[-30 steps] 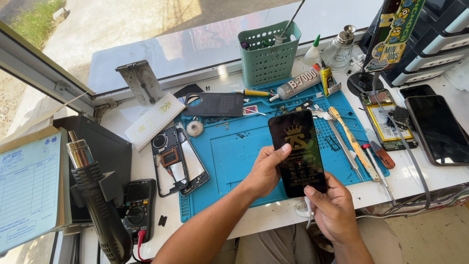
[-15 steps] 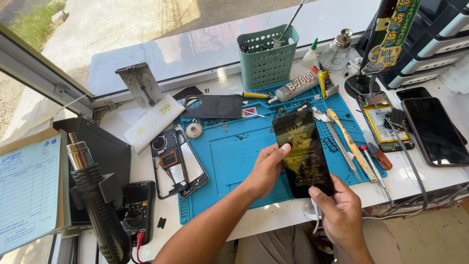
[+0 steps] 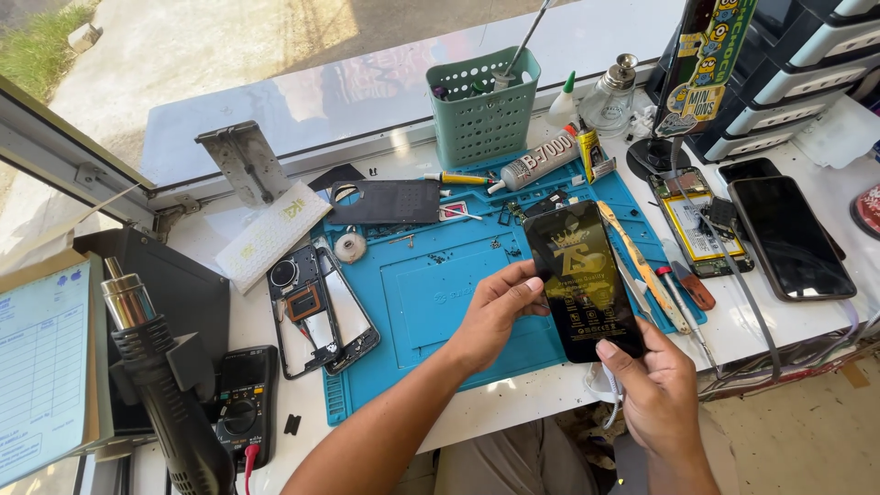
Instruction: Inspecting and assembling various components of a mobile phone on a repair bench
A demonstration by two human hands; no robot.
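Note:
A flat black sleeve with gold print (image 3: pixel 581 280), the size of a phone, is held upright over the blue work mat (image 3: pixel 431 302). My left hand (image 3: pixel 493 312) pinches its left edge with thumb and fingers. My right hand (image 3: pixel 653 385) grips its lower right corner from below. A white cable hangs beside my right wrist.
An opened phone frame (image 3: pixel 319 310) lies at the mat's left edge. A green basket (image 3: pixel 483 108), glue tube (image 3: pixel 539 161), tweezers and screwdrivers (image 3: pixel 646 270) lie behind and right. Two dark phones (image 3: pixel 788 236), a phone with exposed battery (image 3: pixel 692 225), hot-air gun (image 3: pixel 165 385) and multimeter (image 3: pixel 240 403) are around.
The black sleeve has shifted slightly right and tilted, with both hands following it. My right hand has come further up onto its lower corner.

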